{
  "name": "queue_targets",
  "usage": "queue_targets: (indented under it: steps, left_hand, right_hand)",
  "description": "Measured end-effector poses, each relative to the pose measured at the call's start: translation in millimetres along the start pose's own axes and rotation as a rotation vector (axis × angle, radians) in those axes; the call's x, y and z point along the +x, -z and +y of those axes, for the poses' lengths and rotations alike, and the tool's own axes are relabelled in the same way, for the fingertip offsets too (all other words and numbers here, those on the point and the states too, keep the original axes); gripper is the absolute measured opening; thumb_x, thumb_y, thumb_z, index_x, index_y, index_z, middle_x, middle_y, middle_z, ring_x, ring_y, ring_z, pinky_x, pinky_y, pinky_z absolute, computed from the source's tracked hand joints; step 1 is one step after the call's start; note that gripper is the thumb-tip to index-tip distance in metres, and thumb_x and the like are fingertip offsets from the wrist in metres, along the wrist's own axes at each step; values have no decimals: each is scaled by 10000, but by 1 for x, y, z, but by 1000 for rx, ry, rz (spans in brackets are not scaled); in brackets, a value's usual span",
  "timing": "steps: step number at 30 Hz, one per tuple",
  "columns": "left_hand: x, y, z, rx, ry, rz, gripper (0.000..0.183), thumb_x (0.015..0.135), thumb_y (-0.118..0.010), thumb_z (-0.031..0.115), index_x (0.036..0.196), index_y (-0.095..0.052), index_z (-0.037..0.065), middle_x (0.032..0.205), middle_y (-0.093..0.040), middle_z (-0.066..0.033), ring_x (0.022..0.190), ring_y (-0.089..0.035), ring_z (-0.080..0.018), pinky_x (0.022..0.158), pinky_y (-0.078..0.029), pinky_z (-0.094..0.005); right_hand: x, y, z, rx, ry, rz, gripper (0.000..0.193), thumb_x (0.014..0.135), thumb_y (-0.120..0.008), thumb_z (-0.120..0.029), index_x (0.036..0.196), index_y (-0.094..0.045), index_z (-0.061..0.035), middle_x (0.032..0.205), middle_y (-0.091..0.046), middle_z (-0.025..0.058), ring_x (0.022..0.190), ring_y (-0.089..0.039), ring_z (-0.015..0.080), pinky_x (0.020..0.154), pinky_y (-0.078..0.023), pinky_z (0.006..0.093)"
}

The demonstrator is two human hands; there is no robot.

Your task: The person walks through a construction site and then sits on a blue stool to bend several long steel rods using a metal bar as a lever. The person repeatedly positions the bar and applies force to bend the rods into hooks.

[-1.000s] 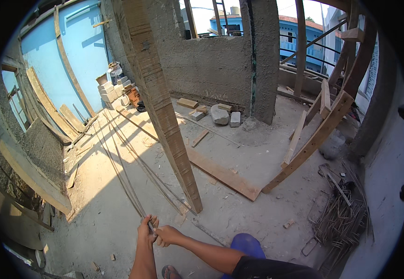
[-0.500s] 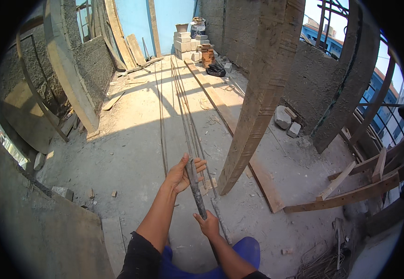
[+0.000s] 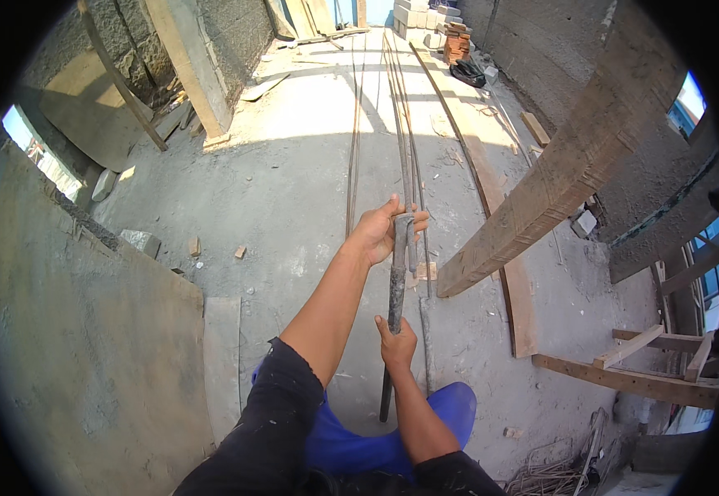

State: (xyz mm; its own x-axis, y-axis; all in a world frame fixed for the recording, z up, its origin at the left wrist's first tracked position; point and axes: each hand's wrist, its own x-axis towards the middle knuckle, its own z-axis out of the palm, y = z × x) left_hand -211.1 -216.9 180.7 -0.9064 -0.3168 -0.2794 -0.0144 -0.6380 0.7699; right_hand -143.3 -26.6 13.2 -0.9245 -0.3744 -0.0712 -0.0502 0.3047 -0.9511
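Note:
My right hand [image 3: 398, 345] is closed round the lower part of a dark metal rebar bending bar [image 3: 396, 293]. The bar stands tilted before me, its forked, bent head pointing away and its lower end between my knees. Up at the head, my left hand [image 3: 376, 235] holds it, thumb raised and fingers passing behind. Long thin steel rods [image 3: 399, 124] stretch from near that head to the far end of the floor. Whether the head touches a rod is hard to tell. Another pair of rods [image 3: 352, 157] lies to the left.
A slanted wooden post [image 3: 541, 194] rises just right of my hands, beside a long plank [image 3: 518, 310] on the floor. Wooden framing [image 3: 624, 376] and tangled wire [image 3: 541, 479] are at the lower right. A board [image 3: 86, 306] stands at left; blocks [image 3: 411, 16] are stacked far off.
The view has tipped down and shifted left, so my hands and the bar appear higher and further right. Both hands keep their hold on the bar, which looks more upright.

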Motion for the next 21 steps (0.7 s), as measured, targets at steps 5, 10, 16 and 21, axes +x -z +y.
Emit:
queue_targets:
  steps: [5,10,16,21]
  left_hand:
    - [18,-1,-11,39,20,118,399,1030,-567,149,1298,-529,-144,1150,-709,-253,1015,-731,-279,828,-620,-329]
    - [33,6,-22,107,133,204,376,983,-568,88,1245,-532,-180,1032,-728,-284,831,-755,-279,689,-635,-360]
    - [39,18,-35,152,173,289,373,957,-570,70,1227,-526,-185,993,-731,-290,758,-753,-273,640,-625,-363]
    - [30,18,-36,218,132,318,333,930,-571,54,1137,-555,-207,984,-728,-281,738,-733,-284,620,-601,-359]
  right_hand:
    - [0,-8,14,-26,39,97,420,885,-815,-336,745,-593,-8,592,-538,46,579,-442,121,556,-417,337]
    - [3,2,32,-123,-26,100,427,899,-800,-342,747,-596,0,610,-553,65,584,-452,129,563,-420,351]
    - [-1,10,49,-229,-26,122,453,894,-796,-382,749,-616,7,568,-530,92,551,-452,151,555,-426,372]
    - [-25,-6,31,-194,-190,101,449,883,-794,-419,776,-663,-3,574,-559,105,547,-498,176,567,-442,387]
